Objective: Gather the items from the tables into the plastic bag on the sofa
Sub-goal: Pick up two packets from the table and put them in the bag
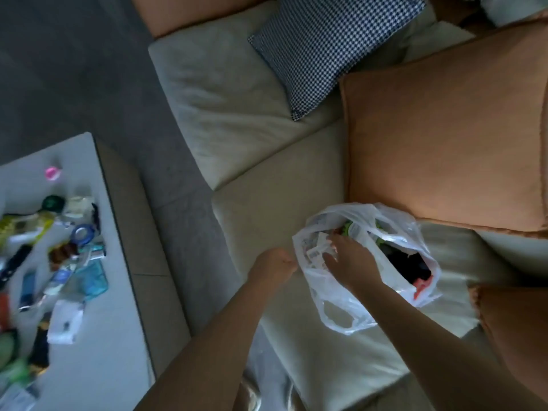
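Observation:
A white plastic bag (341, 307) lies open on the pale sofa seat (267, 203), with dark, green and red items inside. My left hand (274, 264) pinches the bag's left rim and holds the mouth open. Over the opening, my right hand (348, 256) reaches in with its fingers spread on a white packet (314, 247) at the top of the contents. Whether the fingers grip the packet is unclear. On the white table (118, 292) to the left lie several loose items, among them a blue tape roll (83, 232) and a teal pouch (92, 278).
An orange cushion (444, 143) sits right behind the bag, and a second orange one (510, 336) lies at the lower right. A checked pillow (332, 46) rests at the sofa's back. Grey carpet (184, 232) runs between table and sofa.

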Demonstrator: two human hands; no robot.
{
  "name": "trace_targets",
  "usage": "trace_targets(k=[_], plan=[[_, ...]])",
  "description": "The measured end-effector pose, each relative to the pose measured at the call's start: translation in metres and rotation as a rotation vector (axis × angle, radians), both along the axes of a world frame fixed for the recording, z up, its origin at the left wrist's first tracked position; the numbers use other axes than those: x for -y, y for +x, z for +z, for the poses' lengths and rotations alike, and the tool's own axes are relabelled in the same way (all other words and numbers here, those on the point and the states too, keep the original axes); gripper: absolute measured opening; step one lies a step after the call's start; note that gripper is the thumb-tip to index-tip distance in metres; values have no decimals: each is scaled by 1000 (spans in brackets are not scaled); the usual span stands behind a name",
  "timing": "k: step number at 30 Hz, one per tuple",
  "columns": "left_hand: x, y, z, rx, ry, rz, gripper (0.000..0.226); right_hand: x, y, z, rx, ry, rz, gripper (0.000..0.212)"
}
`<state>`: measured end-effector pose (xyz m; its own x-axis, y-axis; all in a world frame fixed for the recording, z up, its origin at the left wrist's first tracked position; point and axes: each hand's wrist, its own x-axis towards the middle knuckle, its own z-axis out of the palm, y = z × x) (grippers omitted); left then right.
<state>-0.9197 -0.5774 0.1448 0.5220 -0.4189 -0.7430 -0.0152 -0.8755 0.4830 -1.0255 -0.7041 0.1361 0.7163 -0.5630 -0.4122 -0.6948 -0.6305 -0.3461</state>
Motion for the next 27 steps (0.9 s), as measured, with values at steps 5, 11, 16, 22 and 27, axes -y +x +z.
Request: trace_targets(k=[5,11,16,22,27], plan=[[-77,36,2,85,103,11,29,-68,51,5,-46,-6,176,43],[-195,74,-9,98,159,118,35,-165,111,0,-127,-56,401,39],[-302,100,-15,99,249,201,42,-254,166,-4,-170,-74,612,40],[-421,115,-33,89,347,319,42,-366,218,-23,-145,-26,771,39],[-497,110,-49,59,407,501,37,-438,243,-37,-147,-14,914,34]])
